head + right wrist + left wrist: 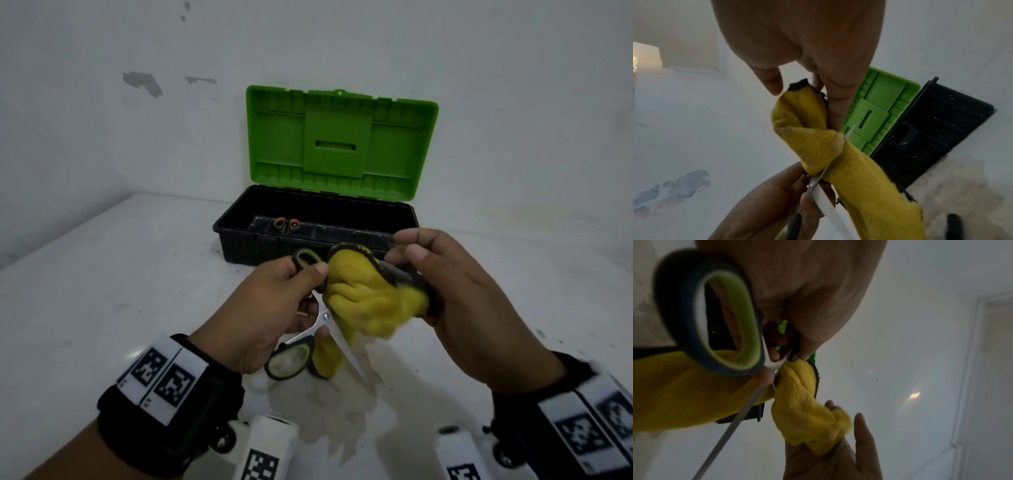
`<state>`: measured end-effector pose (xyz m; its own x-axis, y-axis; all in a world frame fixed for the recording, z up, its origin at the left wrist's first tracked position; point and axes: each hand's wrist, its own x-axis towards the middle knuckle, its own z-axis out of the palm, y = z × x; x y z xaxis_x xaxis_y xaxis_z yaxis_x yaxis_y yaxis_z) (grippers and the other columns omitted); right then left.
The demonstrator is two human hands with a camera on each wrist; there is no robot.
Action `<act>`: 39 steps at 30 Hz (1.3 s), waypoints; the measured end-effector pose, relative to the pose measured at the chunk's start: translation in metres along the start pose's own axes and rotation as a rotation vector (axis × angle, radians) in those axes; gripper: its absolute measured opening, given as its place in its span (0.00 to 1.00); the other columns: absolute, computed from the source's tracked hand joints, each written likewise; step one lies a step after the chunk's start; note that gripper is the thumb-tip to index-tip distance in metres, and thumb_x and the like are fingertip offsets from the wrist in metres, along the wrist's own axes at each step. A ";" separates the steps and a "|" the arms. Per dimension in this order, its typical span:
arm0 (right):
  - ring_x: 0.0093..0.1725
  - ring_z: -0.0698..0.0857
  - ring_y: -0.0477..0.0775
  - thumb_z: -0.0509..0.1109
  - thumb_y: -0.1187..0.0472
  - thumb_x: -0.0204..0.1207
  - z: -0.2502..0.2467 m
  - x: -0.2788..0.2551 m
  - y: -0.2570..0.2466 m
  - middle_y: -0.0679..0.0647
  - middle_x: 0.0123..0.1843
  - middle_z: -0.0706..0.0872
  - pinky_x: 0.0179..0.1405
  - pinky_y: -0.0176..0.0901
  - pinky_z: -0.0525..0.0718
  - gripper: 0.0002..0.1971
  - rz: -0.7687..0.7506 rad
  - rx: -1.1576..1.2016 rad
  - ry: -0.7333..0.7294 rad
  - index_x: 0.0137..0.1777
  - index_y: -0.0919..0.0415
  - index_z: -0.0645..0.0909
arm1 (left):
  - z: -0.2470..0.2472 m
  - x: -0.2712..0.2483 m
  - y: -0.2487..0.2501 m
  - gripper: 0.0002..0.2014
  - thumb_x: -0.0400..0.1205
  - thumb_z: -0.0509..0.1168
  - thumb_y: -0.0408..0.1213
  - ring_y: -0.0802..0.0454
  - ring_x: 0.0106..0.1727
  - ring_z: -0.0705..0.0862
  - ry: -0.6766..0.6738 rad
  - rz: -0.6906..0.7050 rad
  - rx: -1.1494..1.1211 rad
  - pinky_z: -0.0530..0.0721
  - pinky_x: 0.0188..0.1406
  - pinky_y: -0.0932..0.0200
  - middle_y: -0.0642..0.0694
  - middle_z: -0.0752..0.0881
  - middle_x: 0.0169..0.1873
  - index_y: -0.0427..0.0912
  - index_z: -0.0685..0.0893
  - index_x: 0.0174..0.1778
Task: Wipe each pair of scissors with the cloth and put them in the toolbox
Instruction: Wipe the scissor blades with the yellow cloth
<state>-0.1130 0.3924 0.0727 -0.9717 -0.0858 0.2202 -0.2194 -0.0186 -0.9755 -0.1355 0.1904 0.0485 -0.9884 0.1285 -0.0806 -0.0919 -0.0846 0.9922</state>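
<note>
My left hand (310, 289) grips a pair of scissors (323, 317) with black and lime-green handles, held above the table with the blades spread apart. One handle loop (672, 308) fills the left wrist view. My right hand (407, 253) pinches a yellow cloth (366, 298) with a dark edge, and the cloth (818, 146) is bunched round one blade near the pivot. The other blade (828, 206) is bare. Behind stands the black toolbox (239, 248) with its green lid (339, 144) raised. An orange-handled pair of scissors (287, 224) lies inside it.
The toolbox stands on a white table (120, 291) against a white wall (102, 120) with patches of chipped paint. Stains mark the table surface below my hands. The table's left edge runs diagonally at the far left.
</note>
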 end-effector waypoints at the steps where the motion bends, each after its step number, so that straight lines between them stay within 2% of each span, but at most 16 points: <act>1: 0.47 0.88 0.43 0.66 0.52 0.80 0.000 0.000 -0.001 0.44 0.48 0.90 0.43 0.37 0.84 0.09 -0.016 -0.079 0.009 0.57 0.49 0.84 | 0.002 -0.001 0.000 0.15 0.85 0.65 0.41 0.56 0.29 0.80 -0.004 0.009 0.007 0.83 0.26 0.62 0.40 0.83 0.40 0.29 0.85 0.53; 3: 0.52 0.86 0.35 0.65 0.53 0.84 -0.002 0.001 -0.002 0.38 0.52 0.89 0.50 0.30 0.82 0.10 -0.100 -0.391 -0.034 0.60 0.45 0.85 | 0.005 -0.003 0.000 0.14 0.85 0.65 0.40 0.58 0.26 0.79 -0.030 0.027 0.019 0.82 0.24 0.65 0.44 0.83 0.37 0.28 0.85 0.50; 5: 0.58 0.81 0.32 0.69 0.50 0.80 -0.001 0.002 -0.001 0.32 0.56 0.85 0.54 0.26 0.78 0.12 -0.212 -0.765 -0.154 0.62 0.37 0.82 | 0.007 -0.004 0.001 0.13 0.85 0.65 0.39 0.59 0.26 0.79 -0.048 0.043 0.034 0.81 0.24 0.66 0.46 0.83 0.34 0.32 0.86 0.47; 6: 0.58 0.79 0.33 0.71 0.46 0.78 -0.002 0.002 0.000 0.31 0.56 0.83 0.55 0.27 0.77 0.14 -0.271 -0.904 -0.219 0.62 0.36 0.80 | 0.007 -0.005 0.002 0.12 0.85 0.65 0.40 0.58 0.27 0.79 -0.057 0.048 0.042 0.81 0.25 0.65 0.48 0.83 0.32 0.33 0.87 0.46; 9: 0.57 0.76 0.38 0.68 0.33 0.71 -0.005 0.007 0.004 0.29 0.54 0.80 0.56 0.42 0.75 0.21 -0.350 -1.104 -0.344 0.61 0.37 0.79 | 0.007 -0.006 0.004 0.13 0.85 0.66 0.42 0.56 0.29 0.79 -0.086 0.074 0.095 0.80 0.29 0.62 0.49 0.83 0.31 0.35 0.88 0.47; 10: 0.54 0.76 0.38 0.68 0.33 0.71 -0.005 0.009 0.004 0.30 0.50 0.80 0.54 0.42 0.74 0.19 -0.355 -1.099 -0.367 0.58 0.38 0.80 | 0.007 -0.006 0.004 0.12 0.85 0.66 0.42 0.55 0.30 0.79 -0.096 0.088 0.107 0.80 0.30 0.60 0.49 0.83 0.31 0.36 0.87 0.46; 12: 0.43 0.81 0.41 0.71 0.37 0.74 -0.004 0.013 0.003 0.38 0.40 0.82 0.44 0.36 0.72 0.14 -0.342 -1.052 -0.445 0.49 0.45 0.82 | 0.006 -0.007 0.004 0.12 0.84 0.66 0.43 0.53 0.32 0.80 -0.110 0.127 0.144 0.82 0.32 0.57 0.46 0.84 0.34 0.37 0.87 0.46; 14: 0.32 0.81 0.47 0.72 0.42 0.76 -0.003 0.017 0.005 0.46 0.32 0.82 0.33 0.29 0.70 0.13 -0.318 -1.007 -0.525 0.43 0.52 0.83 | 0.005 -0.009 0.004 0.13 0.84 0.66 0.45 0.47 0.33 0.84 -0.136 0.160 0.196 0.88 0.35 0.50 0.38 0.84 0.37 0.39 0.88 0.45; 16: 0.33 0.82 0.45 0.72 0.44 0.77 -0.005 0.020 0.004 0.47 0.32 0.83 0.30 0.30 0.73 0.14 -0.264 -0.981 -0.555 0.42 0.54 0.83 | 0.004 -0.010 0.005 0.13 0.84 0.66 0.47 0.40 0.32 0.87 -0.155 0.155 0.199 0.92 0.40 0.41 0.33 0.83 0.37 0.40 0.88 0.45; 19: 0.39 0.85 0.40 0.71 0.44 0.78 -0.011 0.021 0.000 0.45 0.40 0.87 0.35 0.31 0.80 0.12 -0.189 -0.956 -0.531 0.46 0.52 0.84 | 0.001 -0.011 0.005 0.15 0.84 0.65 0.48 0.41 0.34 0.89 -0.145 0.094 0.135 0.91 0.43 0.36 0.35 0.84 0.35 0.39 0.87 0.48; 22: 0.40 0.85 0.41 0.70 0.42 0.77 -0.013 0.021 0.000 0.46 0.41 0.87 0.39 0.39 0.83 0.14 -0.178 -0.958 -0.474 0.46 0.53 0.84 | 0.003 -0.010 0.001 0.19 0.86 0.60 0.51 0.40 0.37 0.90 -0.138 0.057 0.142 0.90 0.35 0.46 0.38 0.87 0.35 0.38 0.87 0.49; 24: 0.41 0.85 0.43 0.69 0.42 0.77 -0.011 0.021 0.000 0.48 0.41 0.87 0.40 0.42 0.83 0.15 -0.169 -0.945 -0.460 0.47 0.54 0.85 | 0.006 -0.011 -0.001 0.19 0.87 0.57 0.50 0.40 0.31 0.87 -0.132 0.078 0.154 0.85 0.27 0.52 0.40 0.85 0.32 0.37 0.85 0.51; 27: 0.41 0.86 0.44 0.69 0.42 0.77 -0.011 0.020 -0.001 0.49 0.43 0.88 0.41 0.44 0.84 0.16 -0.147 -0.930 -0.490 0.48 0.55 0.85 | 0.007 -0.013 -0.004 0.18 0.88 0.57 0.47 0.41 0.25 0.82 -0.126 0.138 0.169 0.78 0.22 0.54 0.42 0.82 0.28 0.36 0.85 0.48; 33: 0.41 0.87 0.45 0.70 0.43 0.77 -0.021 0.018 -0.002 0.49 0.41 0.88 0.42 0.48 0.85 0.14 -0.092 -0.900 -0.492 0.45 0.55 0.85 | 0.007 -0.013 -0.005 0.20 0.87 0.59 0.46 0.42 0.25 0.82 -0.091 0.200 0.185 0.76 0.19 0.56 0.38 0.84 0.30 0.28 0.83 0.46; 39: 0.41 0.87 0.43 0.69 0.39 0.73 -0.033 0.019 -0.006 0.47 0.42 0.88 0.40 0.41 0.86 0.15 -0.073 -0.922 -0.467 0.43 0.50 0.86 | 0.006 -0.015 -0.006 0.19 0.88 0.58 0.46 0.48 0.22 0.80 -0.051 0.215 0.182 0.76 0.18 0.58 0.43 0.83 0.29 0.33 0.84 0.45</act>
<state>-0.1329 0.4234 0.0828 -0.8657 -0.4963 0.0649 -0.4496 0.7141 -0.5366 -0.1189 0.1953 0.0439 -0.9751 0.1769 0.1341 0.1471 0.0625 0.9872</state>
